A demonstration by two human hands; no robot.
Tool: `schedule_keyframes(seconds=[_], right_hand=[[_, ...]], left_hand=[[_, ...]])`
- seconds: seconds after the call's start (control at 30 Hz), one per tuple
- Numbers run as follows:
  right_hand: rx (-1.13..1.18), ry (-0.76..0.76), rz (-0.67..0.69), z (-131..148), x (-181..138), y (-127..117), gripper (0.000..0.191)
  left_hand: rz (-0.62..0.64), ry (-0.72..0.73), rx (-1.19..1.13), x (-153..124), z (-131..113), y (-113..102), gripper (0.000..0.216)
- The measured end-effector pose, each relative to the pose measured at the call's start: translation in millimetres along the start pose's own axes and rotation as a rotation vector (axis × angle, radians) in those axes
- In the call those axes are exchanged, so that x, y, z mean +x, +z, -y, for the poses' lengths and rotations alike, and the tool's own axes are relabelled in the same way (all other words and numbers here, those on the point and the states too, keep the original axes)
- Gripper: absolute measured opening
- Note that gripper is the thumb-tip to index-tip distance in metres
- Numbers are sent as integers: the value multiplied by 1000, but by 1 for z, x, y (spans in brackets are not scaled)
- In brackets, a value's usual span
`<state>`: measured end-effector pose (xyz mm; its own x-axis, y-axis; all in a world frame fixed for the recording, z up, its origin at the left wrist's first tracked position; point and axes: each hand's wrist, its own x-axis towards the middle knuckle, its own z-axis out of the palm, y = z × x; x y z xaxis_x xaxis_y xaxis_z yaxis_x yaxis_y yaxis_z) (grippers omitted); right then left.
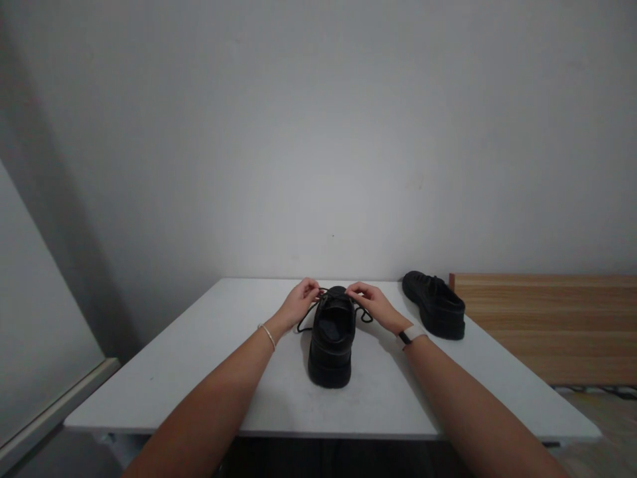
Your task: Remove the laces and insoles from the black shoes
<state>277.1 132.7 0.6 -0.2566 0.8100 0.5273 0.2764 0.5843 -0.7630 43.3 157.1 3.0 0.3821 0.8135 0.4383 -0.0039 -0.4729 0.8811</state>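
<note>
A black lace-up shoe (330,352) stands upright on the white table (209,345), its heel toward me and its toe toward the wall. At the left of its top, my left hand (301,297) pinches a black shoelace (304,322), whose loose part hangs down beside the shoe. Across from it, my right hand (369,300) pinches the lace on the right side, and a looped end dangles below the fingers. Between the hands the lace crosses over the shoe's tongue. The exact crossing is too small to make out.
The other black shoe (438,305) stands at the table's back right, toe toward the wall. Beyond the right edge is a wood-grain panel (537,325). A grey wall (318,146) rises right behind the table. At left is a white panel (40,318).
</note>
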Motion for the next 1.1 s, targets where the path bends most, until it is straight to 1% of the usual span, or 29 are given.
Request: schedule_keyframes(seconds=[0.1,0.23,0.33,0.43,0.53,0.63,0.73,0.83,0.97,1.1], right_hand=[[2,-6,-23,-3,1,-2,24],[30,-14,-118,-4,4,-2,27],[64,2,-160,-2,5,-2,30],[72,37,-173,0,4,-4,31],[50,73,-117,3,2,-9,31],[3,98,22,4,1,-16,26],[-47,109,167,5,0,-23,24],[-91,107,252,6,0,-29,25],[-184,91,267,7,-2,-33,23],[-244,79,178,6,-3,-34,20]], left_hand=[[-28,55,-17,-1,-7,0,24],[-15,103,24,-2,-18,-4,23],[13,119,118,-3,-21,-9,27],[76,109,264,-3,-19,-13,19],[148,87,415,-4,-17,-15,18],[176,73,510,-4,-18,-18,21],[151,65,541,-3,-20,-21,25],[112,55,543,-2,-19,-23,26],[62,43,514,0,-15,-27,22],[-69,16,384,4,-12,-34,18]])
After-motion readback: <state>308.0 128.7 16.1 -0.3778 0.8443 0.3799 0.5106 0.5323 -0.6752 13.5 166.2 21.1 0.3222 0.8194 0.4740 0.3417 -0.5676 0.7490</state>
